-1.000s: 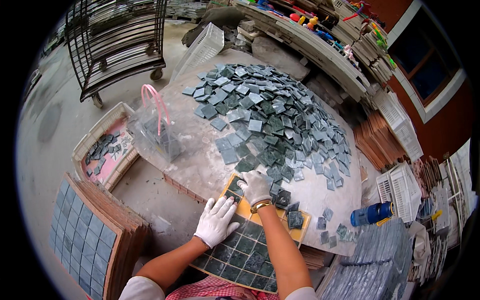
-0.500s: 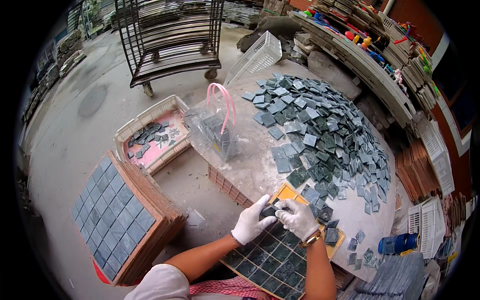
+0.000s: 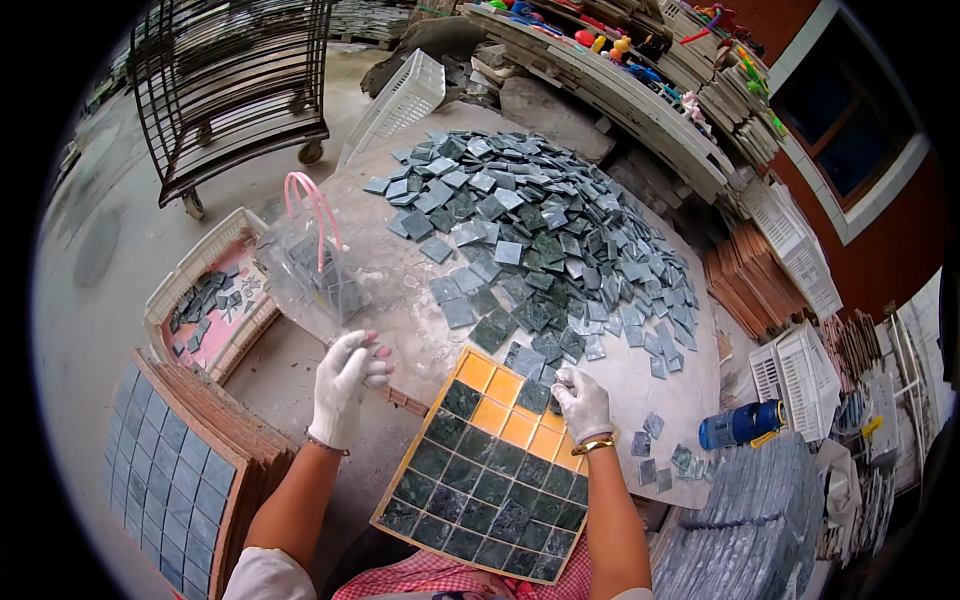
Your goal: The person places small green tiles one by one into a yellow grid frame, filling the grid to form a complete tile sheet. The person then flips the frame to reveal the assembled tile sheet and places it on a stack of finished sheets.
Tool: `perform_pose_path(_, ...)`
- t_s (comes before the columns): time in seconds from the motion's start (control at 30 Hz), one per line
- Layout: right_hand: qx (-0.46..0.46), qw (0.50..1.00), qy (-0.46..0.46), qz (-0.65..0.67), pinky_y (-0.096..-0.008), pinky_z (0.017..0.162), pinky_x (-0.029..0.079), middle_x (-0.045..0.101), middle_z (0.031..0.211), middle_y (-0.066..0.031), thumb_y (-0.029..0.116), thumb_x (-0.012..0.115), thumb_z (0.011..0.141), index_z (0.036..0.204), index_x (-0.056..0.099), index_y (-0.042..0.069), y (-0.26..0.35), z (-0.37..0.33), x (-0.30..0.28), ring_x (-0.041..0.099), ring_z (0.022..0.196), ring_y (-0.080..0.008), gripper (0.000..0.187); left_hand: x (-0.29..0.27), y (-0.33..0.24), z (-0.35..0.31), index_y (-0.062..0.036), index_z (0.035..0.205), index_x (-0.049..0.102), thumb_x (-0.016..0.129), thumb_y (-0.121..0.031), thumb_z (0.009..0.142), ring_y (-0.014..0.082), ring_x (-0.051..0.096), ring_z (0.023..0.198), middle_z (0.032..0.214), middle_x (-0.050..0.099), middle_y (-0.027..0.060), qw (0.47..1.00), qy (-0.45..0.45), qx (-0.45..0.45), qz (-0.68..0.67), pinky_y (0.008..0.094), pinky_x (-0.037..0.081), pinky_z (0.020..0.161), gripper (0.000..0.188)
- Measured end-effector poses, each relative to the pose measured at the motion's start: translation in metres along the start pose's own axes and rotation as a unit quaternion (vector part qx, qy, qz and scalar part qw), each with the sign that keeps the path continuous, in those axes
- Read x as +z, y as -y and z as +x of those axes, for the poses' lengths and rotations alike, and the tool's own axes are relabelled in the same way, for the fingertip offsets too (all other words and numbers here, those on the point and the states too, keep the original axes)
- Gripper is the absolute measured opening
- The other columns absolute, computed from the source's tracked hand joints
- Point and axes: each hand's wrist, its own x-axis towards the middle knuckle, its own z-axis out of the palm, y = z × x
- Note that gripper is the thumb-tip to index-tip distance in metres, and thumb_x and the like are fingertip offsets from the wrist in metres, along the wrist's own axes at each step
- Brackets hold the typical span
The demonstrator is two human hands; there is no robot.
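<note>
Left hand (image 3: 350, 388), loosely open, and right hand (image 3: 584, 402), grip unclear, have parted to ten and two o'clock around the tray (image 3: 476, 372), some slots (image 3: 489, 415) unfilled.

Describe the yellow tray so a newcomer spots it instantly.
Find the big pale table heaped with loose grey-green tiles. At its near edge, by the right hand, is a tilted gridded tray. Unlike the brown stack at left, it shows bare yellow cells.

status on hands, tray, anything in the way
Left hand off the yellow tray, nothing visible in it. Right hand hides one tray corner, grip unclear. Tray mostly filled with dark tiles.
</note>
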Motion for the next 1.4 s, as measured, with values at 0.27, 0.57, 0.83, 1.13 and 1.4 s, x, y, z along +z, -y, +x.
perform_pose_path(0.27,-0.058,0.942,0.144,-0.297,-0.0398,0.083,0.05,0.056,0.111,-0.0094,0.028,0.074,0.071,0.108,0.059,0.011,0.022,0.001,0.015,0.06,0.096,-0.0302,0.043,0.053,0.09,-0.042,-0.0047,0.125,0.05,0.064,-0.03,0.08,0.0297,0.04,0.128,0.134,0.047,0.0133,0.659,0.214,0.24,0.68,0.047,0.027,0.106,0.053)
perform_pose_path(0.57,-0.058,0.962,0.095,-0.25,-0.0426,0.067,0.05,0.06,0.087,-0.0069,0.026,0.069,0.075,0.09,0.055,0.012,0.053,0.0,0.01,0.062,0.079,-0.0297,0.025,0.049,0.096,-0.043,-0.0028,0.124,0.049,0.065,-0.023,0.078,0.0319,0.041,0.126,0.131,0.048,0.0154,0.688,0.167,0.238,0.665,0.0457,0.029,0.106,0.053)
perform_pose_path(0.83,-0.171,0.953,0.083,-0.234,-0.0393,0.066,0.051,0.057,0.09,-0.0059,0.024,0.067,0.077,0.095,0.054,0.014,0.063,-0.001,0.091,0.062,0.078,-0.0264,0.024,0.054,0.095,-0.04,-0.0005,0.115,0.051,0.065,-0.01,0.073,0.0359,0.045,0.119,0.121,0.052,0.0157,0.744,0.112,0.239,0.614,0.0451,0.038,0.1,0.045)
perform_pose_path(1.13,-0.186,0.971,0.092,-0.122,-0.0377,0.083,0.049,0.056,0.111,-0.0105,0.023,0.068,0.078,0.108,0.065,0.016,0.036,0.005,0.087,0.057,0.1,-0.0287,0.032,0.051,0.098,-0.039,-0.0006,0.105,0.054,0.062,-0.001,0.071,0.0378,0.05,0.11,0.112,0.054,0.0179,0.773,0.092,0.269,0.567,0.0443,0.042,0.094,0.035)
perform_pose_path(1.4,-0.136,0.985,0.11,-0.012,-0.038,0.088,0.046,0.06,0.112,-0.0163,0.02,0.062,0.082,0.107,0.062,0.004,0.032,0.017,0.067,0.057,0.103,-0.0327,0.03,0.048,0.1,-0.04,-0.0027,0.109,0.054,0.06,-0.005,0.075,0.0358,0.047,0.116,0.119,0.052,0.0164,0.755,0.091,0.272,0.59,0.0439,0.039,0.098,0.035)
